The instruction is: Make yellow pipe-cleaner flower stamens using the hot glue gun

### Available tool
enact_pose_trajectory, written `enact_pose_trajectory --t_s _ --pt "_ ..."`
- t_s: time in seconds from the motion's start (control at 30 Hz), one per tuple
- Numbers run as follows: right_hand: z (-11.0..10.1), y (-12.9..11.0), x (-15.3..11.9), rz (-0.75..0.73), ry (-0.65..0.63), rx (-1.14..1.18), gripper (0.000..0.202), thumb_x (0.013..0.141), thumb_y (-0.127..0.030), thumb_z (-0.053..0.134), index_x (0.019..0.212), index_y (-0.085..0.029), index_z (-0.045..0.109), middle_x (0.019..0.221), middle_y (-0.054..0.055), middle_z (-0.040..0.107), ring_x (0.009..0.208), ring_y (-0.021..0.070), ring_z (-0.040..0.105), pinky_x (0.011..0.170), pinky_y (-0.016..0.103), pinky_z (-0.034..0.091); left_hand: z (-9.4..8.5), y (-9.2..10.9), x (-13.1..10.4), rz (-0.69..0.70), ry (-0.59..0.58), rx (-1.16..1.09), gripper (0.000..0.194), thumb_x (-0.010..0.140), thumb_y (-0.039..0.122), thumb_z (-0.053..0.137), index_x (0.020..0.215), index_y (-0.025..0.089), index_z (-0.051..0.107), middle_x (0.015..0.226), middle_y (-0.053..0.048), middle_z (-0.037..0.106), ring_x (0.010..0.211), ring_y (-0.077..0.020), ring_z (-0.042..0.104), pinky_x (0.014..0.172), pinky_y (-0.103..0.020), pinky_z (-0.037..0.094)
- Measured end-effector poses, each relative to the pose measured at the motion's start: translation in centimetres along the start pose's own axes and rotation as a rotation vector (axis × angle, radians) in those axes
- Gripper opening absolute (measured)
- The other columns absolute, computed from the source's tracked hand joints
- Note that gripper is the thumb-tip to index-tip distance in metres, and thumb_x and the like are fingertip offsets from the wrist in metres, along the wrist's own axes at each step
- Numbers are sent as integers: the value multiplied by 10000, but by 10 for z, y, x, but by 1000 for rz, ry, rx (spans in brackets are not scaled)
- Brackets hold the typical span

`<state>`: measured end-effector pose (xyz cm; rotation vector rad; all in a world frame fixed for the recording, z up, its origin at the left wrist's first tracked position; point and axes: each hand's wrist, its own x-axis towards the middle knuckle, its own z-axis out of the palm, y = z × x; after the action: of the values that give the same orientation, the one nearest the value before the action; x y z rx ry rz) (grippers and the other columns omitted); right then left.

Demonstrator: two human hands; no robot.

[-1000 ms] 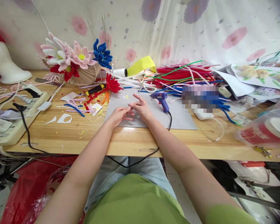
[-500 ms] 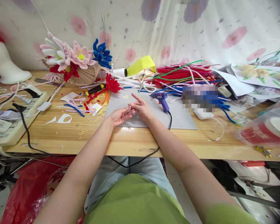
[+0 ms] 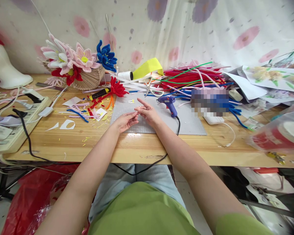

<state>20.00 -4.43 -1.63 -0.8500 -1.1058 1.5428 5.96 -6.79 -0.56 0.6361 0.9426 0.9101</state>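
Note:
My left hand (image 3: 127,122) and my right hand (image 3: 148,112) meet above the grey cutting mat (image 3: 191,125). Between their fingertips is a small bundle of thin white strands (image 3: 138,107), mostly hidden by the fingers. Thumb and fingers of each hand pinch it, while the right index finger points up and away. Just right of the right hand, a blue hot glue gun (image 3: 170,105) lies on the mat, its black cord running off the table's front edge. Behind the hands, open scissors (image 3: 149,89) rest at the mat's far edge. A red fuzzy flower (image 3: 117,87) lies beyond the left hand.
Fuzzy wire stems (image 3: 193,78) are heaped at the back right. A woven basket (image 3: 88,80) holds pipe-cleaner flowers at the back left. Scraps and paper cutouts (image 3: 67,124) lie left of the mat. A power strip (image 3: 22,124) is at far left, a bagged red cup (image 3: 279,133) at far right.
The fingertips have drawn slightly closer around the white strands, so the loop that hung below them no longer shows. Both arms have stayed nearly in place.

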Motion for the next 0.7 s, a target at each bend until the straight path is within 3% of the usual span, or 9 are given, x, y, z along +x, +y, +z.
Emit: enact_pose_trajectory --t_s 0.23,0.43,0.57,0.7 --pt "-2 2 3 10 34 15 724 519 -295 787 1209 -252 573 638 -66 656 557 72 536 508 195 368 -1 -4 1 117 39 124 61 759 143 646 787 97 676 633 -7 630 543 -51 571 575 -183 535" --pt "0 3 4 67 58 93 761 520 -244 767 1240 -233 521 675 -52 672 550 66 536 487 181 359 -2 -5 -1 172 43 274 134 677 181 723 774 92 697 647 -28 644 543 -79 576 584 -240 538" --pt "-8 -1 8 83 184 176 655 548 -206 726 1174 -230 534 710 -55 663 494 36 454 433 161 323 -6 -1 -4 106 26 323 103 658 167 732 713 88 693 604 -32 638 498 -76 555 549 -227 521" --pt "-22 -4 12 66 305 207 567 568 -188 701 1109 -235 541 775 -46 657 509 31 466 438 156 355 -14 7 -6 3 1 348 55 677 128 708 693 80 686 597 -46 637 474 -68 536 540 -220 510"
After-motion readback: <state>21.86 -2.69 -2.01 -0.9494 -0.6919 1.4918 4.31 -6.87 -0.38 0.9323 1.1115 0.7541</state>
